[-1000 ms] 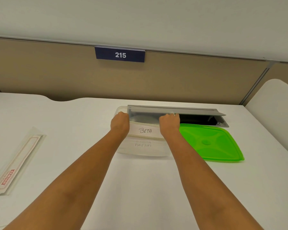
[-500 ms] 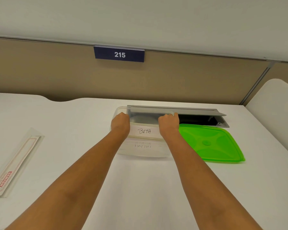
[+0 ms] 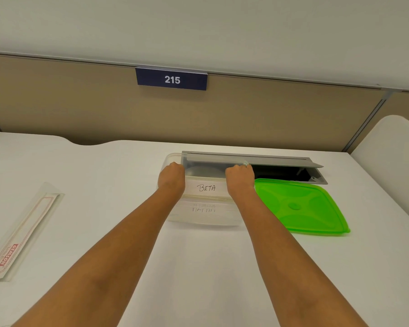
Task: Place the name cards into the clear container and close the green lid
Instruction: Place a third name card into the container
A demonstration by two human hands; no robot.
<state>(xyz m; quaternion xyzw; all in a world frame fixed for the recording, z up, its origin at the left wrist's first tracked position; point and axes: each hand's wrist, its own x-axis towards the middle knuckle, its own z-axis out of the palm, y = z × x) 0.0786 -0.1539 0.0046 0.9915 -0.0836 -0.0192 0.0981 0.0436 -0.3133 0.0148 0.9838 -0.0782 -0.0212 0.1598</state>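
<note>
A clear container (image 3: 203, 218) stands on the white table, just in front of a grey cable hatch. A white name card reading "BETA" (image 3: 207, 188) stands upright inside it, with more cards dimly visible through the front wall. My left hand (image 3: 171, 179) grips the card's left end and my right hand (image 3: 240, 179) grips its right end; both sets of fingers curl over the top and are hidden behind the card. The green lid (image 3: 298, 206) lies flat on the table right of the container, touching it.
An open grey cable hatch (image 3: 288, 169) with a raised flap sits behind the container and lid. A long card in a clear sleeve with red print (image 3: 21, 232) lies at the left. A beige partition with a "215" sign (image 3: 172, 79) backs the table.
Hardly anything has moved; both hands stay on the ends of the BETA card inside the container.
</note>
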